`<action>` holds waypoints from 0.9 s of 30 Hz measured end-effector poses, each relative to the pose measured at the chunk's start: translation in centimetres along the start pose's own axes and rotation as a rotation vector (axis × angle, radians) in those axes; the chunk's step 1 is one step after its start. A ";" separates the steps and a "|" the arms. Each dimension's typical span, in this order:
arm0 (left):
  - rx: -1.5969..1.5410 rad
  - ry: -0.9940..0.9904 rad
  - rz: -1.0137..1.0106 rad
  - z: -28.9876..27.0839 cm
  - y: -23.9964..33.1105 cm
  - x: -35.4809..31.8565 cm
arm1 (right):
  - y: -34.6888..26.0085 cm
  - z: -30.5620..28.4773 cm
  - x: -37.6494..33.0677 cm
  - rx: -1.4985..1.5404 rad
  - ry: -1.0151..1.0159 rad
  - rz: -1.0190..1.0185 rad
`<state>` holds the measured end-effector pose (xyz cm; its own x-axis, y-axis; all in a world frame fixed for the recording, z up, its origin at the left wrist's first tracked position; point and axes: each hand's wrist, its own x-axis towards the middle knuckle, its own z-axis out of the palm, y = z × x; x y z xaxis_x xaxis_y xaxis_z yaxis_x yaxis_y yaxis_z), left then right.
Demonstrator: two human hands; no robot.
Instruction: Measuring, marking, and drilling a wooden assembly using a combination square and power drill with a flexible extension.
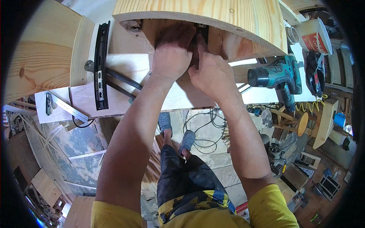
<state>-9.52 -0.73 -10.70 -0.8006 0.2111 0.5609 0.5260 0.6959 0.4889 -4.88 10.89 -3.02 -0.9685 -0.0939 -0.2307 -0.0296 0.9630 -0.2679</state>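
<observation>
Both my hands reach under the curved front edge of a pale wooden panel (205, 11), into a shadowed wooden compartment. My left hand (173, 57) lies along the inside with its fingers stretched forward, their tips dim in the shade. Beside it, my right hand (213, 72) has its index finger extended and the others curled. That finger and the thumb are against a dark metal strip (202, 31) that looks like a drawer slide, mostly hidden between the hands. Left of my forearm, another black drawer slide (101, 66) rests at the bench edge, near a hammer (121, 78).
To the right lies a teal cordless drill (275, 76), with a white bucket (313, 36) behind it. A try square (68, 106) sits on the pale bench board at the left, near a large wooden panel (42, 53). Black cable (207, 129) coils on the floor by my feet.
</observation>
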 end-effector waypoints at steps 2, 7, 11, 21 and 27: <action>-0.001 0.008 -0.003 0.0 0.0 0.0 | 0.0 0.1 0.0 0.004 0.016 -0.003; -0.012 0.003 -0.010 0.0 0.1 0.0 | 0.4 0.9 -0.7 0.040 0.100 -0.023; 0.010 0.022 -0.003 0.0 0.2 -0.2 | 1.0 1.9 -3.5 0.263 0.080 0.043; 0.014 0.024 0.036 0.0 0.3 0.0 | 3.6 4.9 -12.0 0.517 -0.021 0.038; 0.042 -0.011 -0.006 0.3 0.0 0.0 | 5.1 5.5 -13.2 0.612 -0.026 0.068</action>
<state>-9.62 -0.54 -10.91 -0.8067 0.2141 0.5508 0.5088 0.7256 0.4632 9.16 15.66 -6.51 -0.9567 -0.0513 -0.2867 0.1865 0.6481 -0.7384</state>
